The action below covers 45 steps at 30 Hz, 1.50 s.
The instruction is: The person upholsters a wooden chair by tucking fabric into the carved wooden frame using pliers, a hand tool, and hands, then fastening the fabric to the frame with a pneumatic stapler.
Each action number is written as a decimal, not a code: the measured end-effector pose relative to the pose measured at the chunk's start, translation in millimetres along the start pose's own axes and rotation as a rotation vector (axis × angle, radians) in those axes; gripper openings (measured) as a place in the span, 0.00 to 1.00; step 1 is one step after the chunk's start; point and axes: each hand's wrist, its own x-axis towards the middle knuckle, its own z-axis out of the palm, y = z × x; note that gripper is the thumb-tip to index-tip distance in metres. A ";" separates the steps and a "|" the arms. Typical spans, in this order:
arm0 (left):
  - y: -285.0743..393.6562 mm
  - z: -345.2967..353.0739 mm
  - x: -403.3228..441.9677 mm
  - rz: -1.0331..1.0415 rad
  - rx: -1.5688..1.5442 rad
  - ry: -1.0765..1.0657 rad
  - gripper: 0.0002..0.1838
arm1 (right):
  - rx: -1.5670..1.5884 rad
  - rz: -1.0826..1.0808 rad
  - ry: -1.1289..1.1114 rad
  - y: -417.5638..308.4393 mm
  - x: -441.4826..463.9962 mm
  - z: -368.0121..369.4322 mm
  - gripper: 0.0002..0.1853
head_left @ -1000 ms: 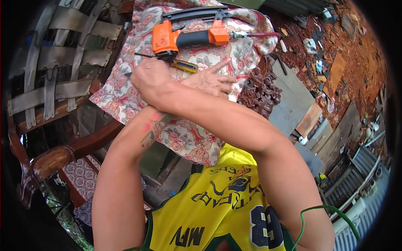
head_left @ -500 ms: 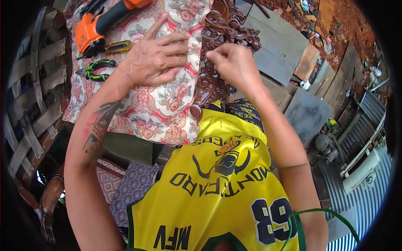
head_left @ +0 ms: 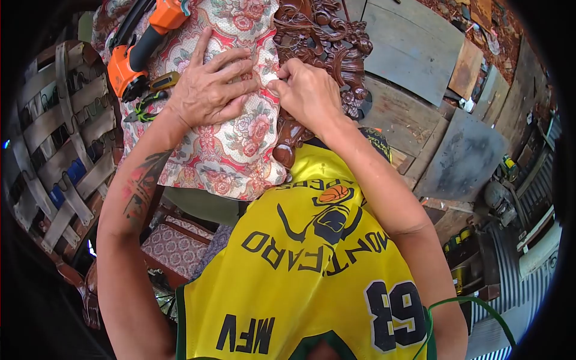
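My left hand [head_left: 216,87] lies flat with spread fingers on the floral fabric [head_left: 252,141], which covers a padded piece with a carved dark wood frame [head_left: 345,48]. At the fabric's right edge, beside the carving, my right hand [head_left: 309,96] has thumb and forefinger pinched on the cloth. Anything smaller between those fingertips is hidden. Left of my left hand, an orange and black staple gun [head_left: 124,73] rests on the fabric. Close to my left wrist are a yellow-handled screwdriver [head_left: 164,80] and green-and-black pliers [head_left: 144,109], partly covered by my forearm.
At the left stands a wooden frame with woven straps [head_left: 57,126]. Wood boards and a grey sheet [head_left: 414,51] cover the ground at right, with corrugated metal [head_left: 528,264] beyond. A patterned cushion [head_left: 174,249] sits below the fabric. A green cord [head_left: 480,303] hangs near my right arm.
My right hand has moved left from over the carved wood to the fabric's edge. The left hand stays flat on the cloth. The camera view has shifted slightly.
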 end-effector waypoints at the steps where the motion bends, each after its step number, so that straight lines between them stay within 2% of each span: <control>1: 0.0 -0.5 0.9 -0.014 0.015 -0.008 0.16 | -0.010 -0.129 0.079 4.3 -1.5 5.0 0.14; 2: -1.4 -0.8 2.3 -0.012 0.021 -0.014 0.16 | -0.019 -0.261 0.162 5.3 -0.6 6.9 0.12; 6: 0.6 -1.0 1.5 -0.022 0.028 -0.039 0.17 | -0.094 -0.358 0.116 11.2 6.8 14.3 0.13; 10: 0.9 -0.6 1.8 -0.045 0.043 -0.077 0.22 | -0.106 -0.296 0.090 5.8 12.8 12.9 0.14; 19: -0.4 1.0 2.1 -0.051 0.006 -0.068 0.23 | -0.114 -0.205 0.033 -1.7 13.8 10.4 0.12; 25: -0.9 2.5 1.3 -0.062 0.023 -0.066 0.27 | -0.127 -0.387 0.200 1.1 15.1 23.0 0.06; 27: -1.3 1.5 2.0 -0.060 0.015 -0.062 0.27 | -0.134 -0.473 0.255 2.0 18.2 26.4 0.04; 29: 0.0 0.6 0.7 -0.057 0.002 -0.061 0.26 | -0.125 -0.463 0.274 3.0 17.5 30.6 0.04; 31: -1.0 0.1 0.7 -0.052 -0.083 0.045 0.23 | -0.119 -0.458 0.298 4.0 20.1 31.5 0.04; 35: 9.9 -0.1 -13.0 -0.045 -0.048 0.034 0.19 | -0.075 -0.457 0.351 4.2 19.1 36.9 0.03; 37: 21.1 1.0 -15.3 -0.134 -0.126 0.008 0.15 | -0.058 -0.471 0.381 8.3 18.1 40.4 0.03; 41: 18.8 -8.3 -5.7 -0.142 -0.081 -0.039 0.14 | -0.089 -0.454 0.378 5.9 19.9 41.3 0.02; 45: 14.9 -3.8 -7.0 -0.128 0.043 -0.070 0.17 | -0.066 -0.386 0.431 1.2 21.6 47.9 0.01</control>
